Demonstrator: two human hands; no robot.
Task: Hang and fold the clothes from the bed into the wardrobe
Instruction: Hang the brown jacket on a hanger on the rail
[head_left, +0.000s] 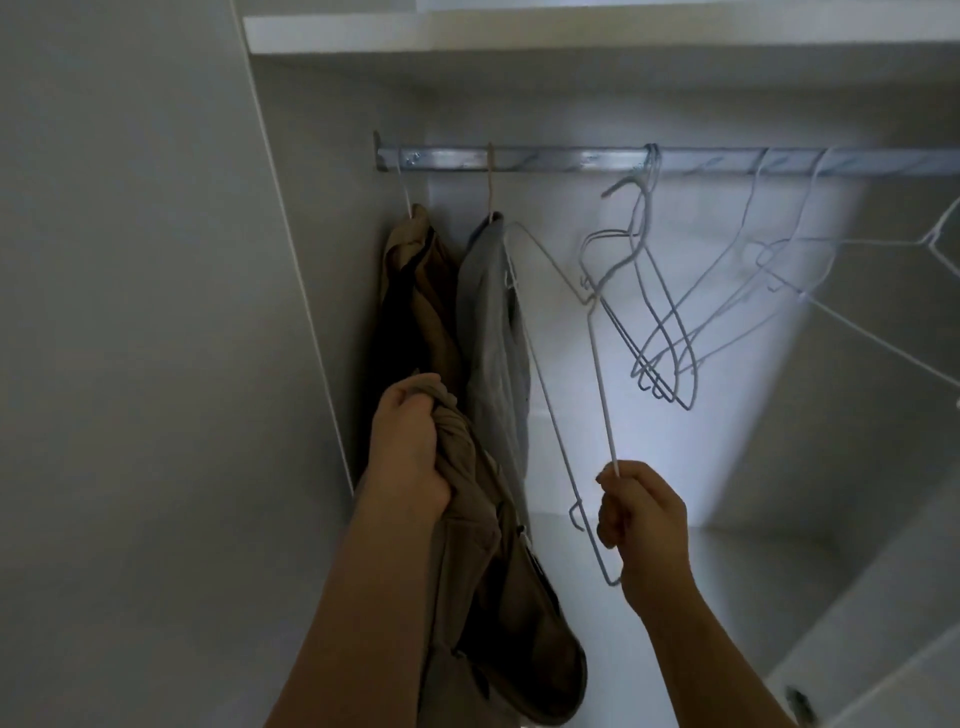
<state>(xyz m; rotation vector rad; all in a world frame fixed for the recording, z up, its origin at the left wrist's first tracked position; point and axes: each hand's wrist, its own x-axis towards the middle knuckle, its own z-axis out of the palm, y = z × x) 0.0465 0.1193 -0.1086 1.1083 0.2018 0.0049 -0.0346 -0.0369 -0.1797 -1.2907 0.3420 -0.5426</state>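
Head view, already hung: a tan garment (415, 291) and a grey garment (488, 322) hang on hangers at the left end of the rail (519, 158) inside the wardrobe.
Head view, in hand: the left hand (410, 447) has its fingers clamped on a bunched beige garment (483, 571), which hangs just below and in front of the hung pair. The right hand (644, 525) has its fingers curled tight round a white wire hanger (604, 395), held off the rail.
Head view, left to do: by my judgement, the beige garment has yet to go on this hanger and up on the rail. Empty hangers (660, 322) suggest more room.
Head view, hidden: the bed is out of view, so the remaining clothes cannot be counted. The beige garment's lower end is cut off at the frame edge, and its type is unclear. The dim light blurs which hanger's wires are which.
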